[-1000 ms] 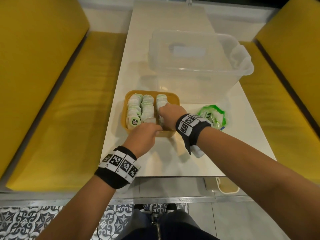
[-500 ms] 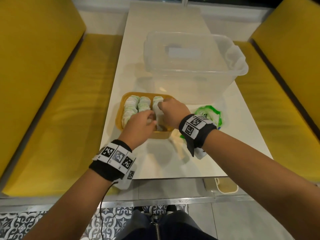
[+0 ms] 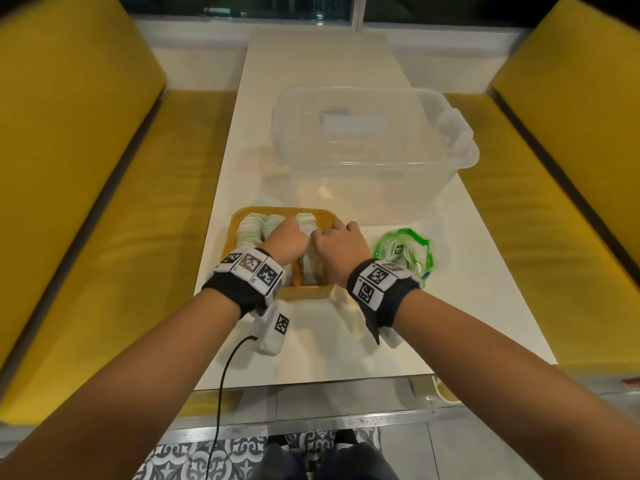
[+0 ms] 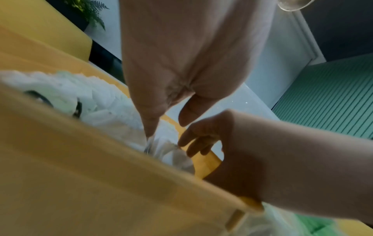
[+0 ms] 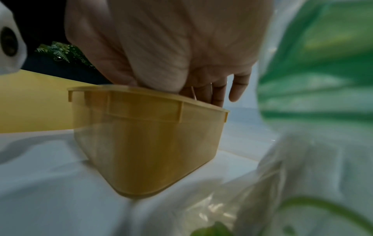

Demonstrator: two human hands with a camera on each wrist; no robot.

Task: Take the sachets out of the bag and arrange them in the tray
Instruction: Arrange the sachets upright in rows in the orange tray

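Since the prior frame both hands had shifted over the tray's (image 3: 242, 216) right row. We logged left hand (image 3: 287, 242) and right hand (image 3: 341, 245) fingers pinching sachets (image 3: 306, 223) there; bag (image 3: 403, 252) just beside the tray's right edge on the table (image 3: 467, 306).

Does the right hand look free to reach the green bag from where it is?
Probably yes: the right hand is over the tray, and the green bag lies just beside it on the table, nothing between.
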